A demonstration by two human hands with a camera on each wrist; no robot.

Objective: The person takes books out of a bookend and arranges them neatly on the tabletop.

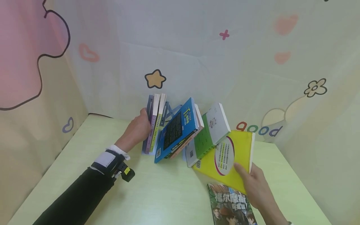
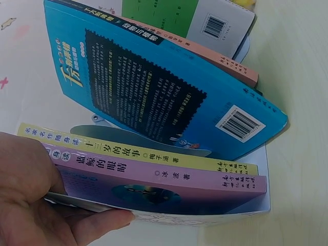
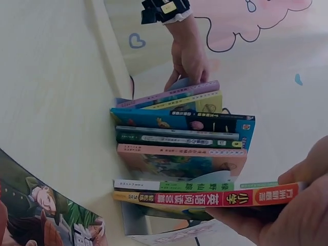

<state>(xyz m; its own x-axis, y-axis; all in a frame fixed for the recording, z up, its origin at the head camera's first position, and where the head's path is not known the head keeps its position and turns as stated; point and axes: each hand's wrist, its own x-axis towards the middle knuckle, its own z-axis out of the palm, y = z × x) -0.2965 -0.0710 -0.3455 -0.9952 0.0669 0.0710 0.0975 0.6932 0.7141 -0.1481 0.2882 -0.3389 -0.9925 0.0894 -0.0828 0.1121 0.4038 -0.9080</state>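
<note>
My left hand (image 1: 137, 126) grips the upper edge of the end panel of a pale blue book rack (image 3: 121, 101), at the rack's left end. Right against that panel stand a purple book (image 2: 154, 182) and a thin yellow-spined book (image 2: 200, 163). On the right, my right hand (image 1: 257, 186) holds a yellow book (image 1: 239, 153) by its outer edge, thumb over the cover. The yellow book is tilted and lies close beside a green and white book (image 1: 209, 134). Its red and yellow spine shows in the right wrist view.
A blue book (image 1: 177, 128) leans to the right between the two groups, with a pink-spined book (image 2: 225, 59) behind it. A comic-style book (image 1: 232, 206) lies flat on the table (image 1: 157, 193) near the front. A printed curtain (image 1: 182, 62) hangs behind.
</note>
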